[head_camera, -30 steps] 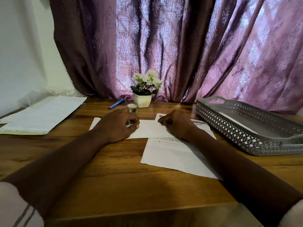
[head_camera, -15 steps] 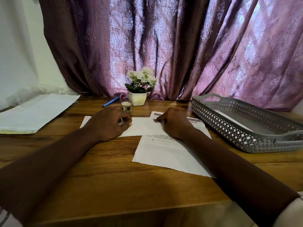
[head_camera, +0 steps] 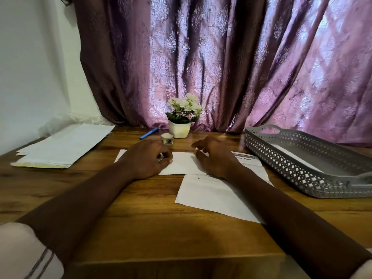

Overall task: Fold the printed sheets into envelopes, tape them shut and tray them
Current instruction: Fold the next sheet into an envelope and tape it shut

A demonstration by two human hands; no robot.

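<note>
Both hands, left hand (head_camera: 148,159) & right hand (head_camera: 215,158), on folded sheet (head_camera: 182,163); tray (head_camera: 302,170) at right.

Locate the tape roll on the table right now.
In the head view the tape roll stands centre-back on the table, just left of the white flower pot and just beyond the left hand.

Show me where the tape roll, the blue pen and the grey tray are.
tape roll (head_camera: 167,138), head view, on its pale top face.
blue pen (head_camera: 149,133), head view, middle of the barrel.
grey tray (head_camera: 285,158), head view, on the perforated near side wall.
</note>
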